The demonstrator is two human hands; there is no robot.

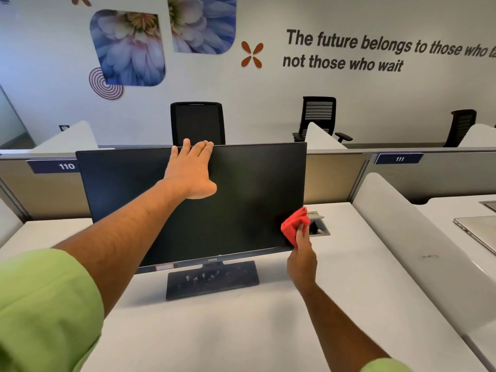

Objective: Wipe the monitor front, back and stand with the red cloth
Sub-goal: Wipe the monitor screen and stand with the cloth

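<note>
The monitor (pixel 241 200) stands on the white counter (pixel 241 331), its screen dark. The left hand (pixel 191 173) reaches out with the arm straight, fingers flat and hooked over the top edge. The right hand (pixel 302 260) grips the bunched red cloth (pixel 294 224) against the screen's lower right corner.

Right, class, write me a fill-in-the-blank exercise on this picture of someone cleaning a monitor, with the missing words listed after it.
1. The right hand holds a cloth whose colour is ____.
2. The left hand rests on the ____ edge of the monitor.
3. The cloth is pressed near the lower ____ corner of the screen.
4. The dusty stand sits on a white ____.

Missing words: red; top; right; desk
</note>
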